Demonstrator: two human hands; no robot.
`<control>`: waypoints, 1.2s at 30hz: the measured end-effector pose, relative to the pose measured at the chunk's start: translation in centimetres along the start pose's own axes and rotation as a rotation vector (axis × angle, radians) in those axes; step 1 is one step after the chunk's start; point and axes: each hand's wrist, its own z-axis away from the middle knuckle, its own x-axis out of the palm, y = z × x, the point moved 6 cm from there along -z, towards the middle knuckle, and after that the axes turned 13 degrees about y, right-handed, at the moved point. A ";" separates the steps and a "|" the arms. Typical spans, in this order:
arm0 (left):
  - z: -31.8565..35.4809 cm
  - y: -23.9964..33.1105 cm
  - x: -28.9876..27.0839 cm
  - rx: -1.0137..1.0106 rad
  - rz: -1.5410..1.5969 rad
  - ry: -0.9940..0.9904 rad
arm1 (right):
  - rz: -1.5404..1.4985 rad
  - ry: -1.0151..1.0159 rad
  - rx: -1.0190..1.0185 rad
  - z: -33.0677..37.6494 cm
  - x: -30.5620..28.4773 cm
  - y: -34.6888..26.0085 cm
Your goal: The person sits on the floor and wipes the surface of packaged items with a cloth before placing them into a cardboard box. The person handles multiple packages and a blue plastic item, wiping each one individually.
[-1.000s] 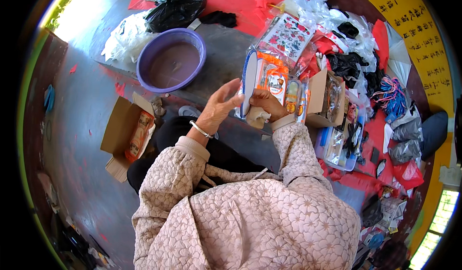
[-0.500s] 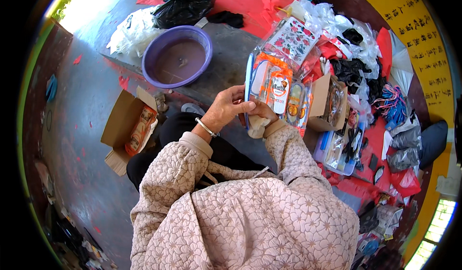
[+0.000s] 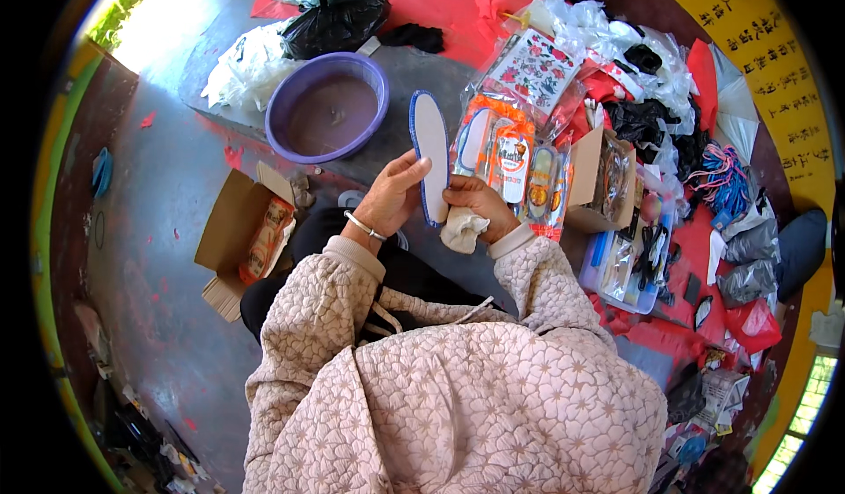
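A pale insole (image 3: 430, 133) with a blue edge is held upright between my hands, its flat face visible. My left hand (image 3: 393, 197) grips its left side, thumb pressed on the face, a bracelet on the wrist. Closed at the insole's lower right edge is my right hand (image 3: 486, 202), which also has a crumpled white cloth (image 3: 463, 230) tucked under its palm. Just beyond my right hand, orange packs of insoles (image 3: 510, 155) lie in clear plastic; the fingers behind the insole are hidden.
A purple basin (image 3: 384, 111) of murky water stands ahead left. An open cardboard box (image 3: 220, 221) holding an orange pack is at my left knee. To the right are another carton (image 3: 588, 186), a clear plastic bin (image 3: 616, 274), plastic bags and a bundle of coloured cords (image 3: 726, 182).
The insole has turned from nearly edge-on to face-on and shifted left, away from the orange packs. My hands have spread slightly apart on it, and the white cloth shows more.
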 end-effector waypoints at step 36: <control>1.8 -0.8 0.5 -0.027 -0.315 -0.057 | 1.240 0.203 -1.411 4.0 9.6 -11.4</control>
